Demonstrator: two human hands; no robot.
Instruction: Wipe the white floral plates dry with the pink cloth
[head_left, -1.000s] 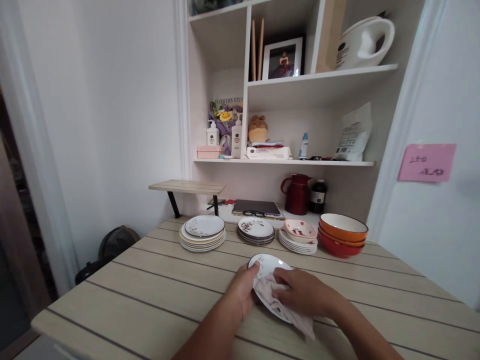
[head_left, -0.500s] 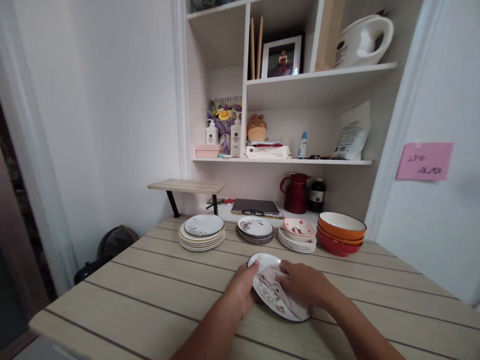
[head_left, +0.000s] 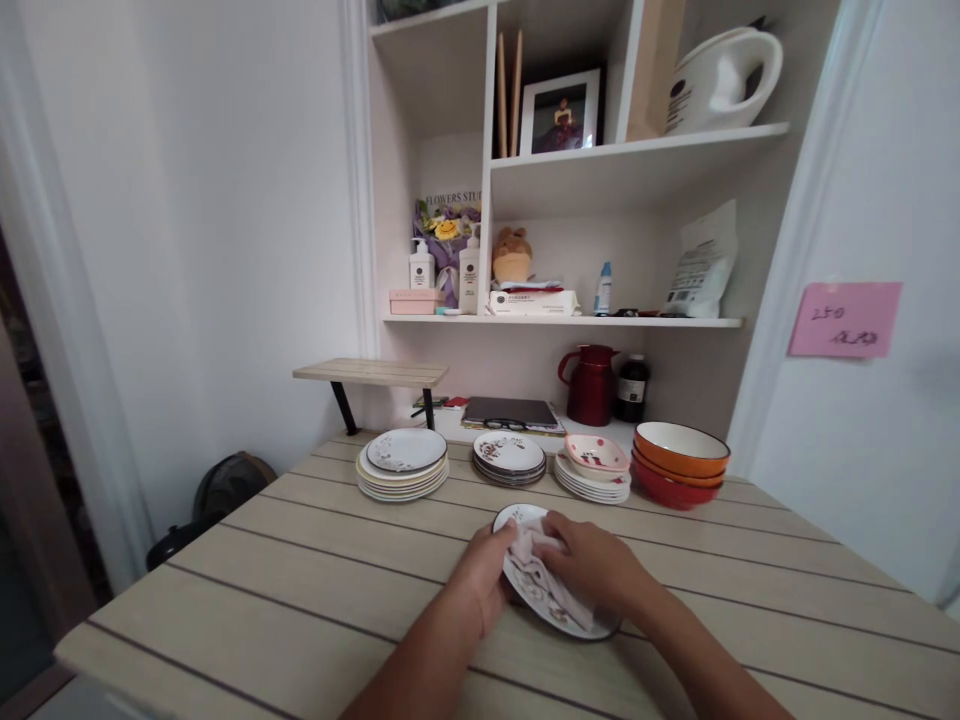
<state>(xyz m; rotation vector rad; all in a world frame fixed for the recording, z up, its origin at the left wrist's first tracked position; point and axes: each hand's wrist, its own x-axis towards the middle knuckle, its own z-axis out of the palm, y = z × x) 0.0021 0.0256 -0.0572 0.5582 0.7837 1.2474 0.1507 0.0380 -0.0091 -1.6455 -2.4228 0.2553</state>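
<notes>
A white plate (head_left: 517, 514) with a dark rim and brown floral print is held tilted just above or against the wooden table. My left hand (head_left: 486, 572) grips its left edge, thumb over the rim and fingers underneath. My right hand (head_left: 592, 565) is closed on a pale pink cloth (head_left: 534, 560) and presses it to the plate's face. The cloth trails down over the plate's lower right part. Part of the floral print shows beside the cloth; the fingertips of my left hand are hidden below the plate.
Behind the hands, from left to right, stand a stack of large plates (head_left: 405, 470), a stack of small dark-rimmed plates (head_left: 510, 455), small plates topped by a pink-rimmed bowl (head_left: 596, 455), and orange and red bowls (head_left: 681, 465). A raised wooden stand (head_left: 371, 373) occupies the back left.
My right hand has slid slightly left and up across the plate with the cloth, which is more bunched now. My left hand keeps its hold on the edge.
</notes>
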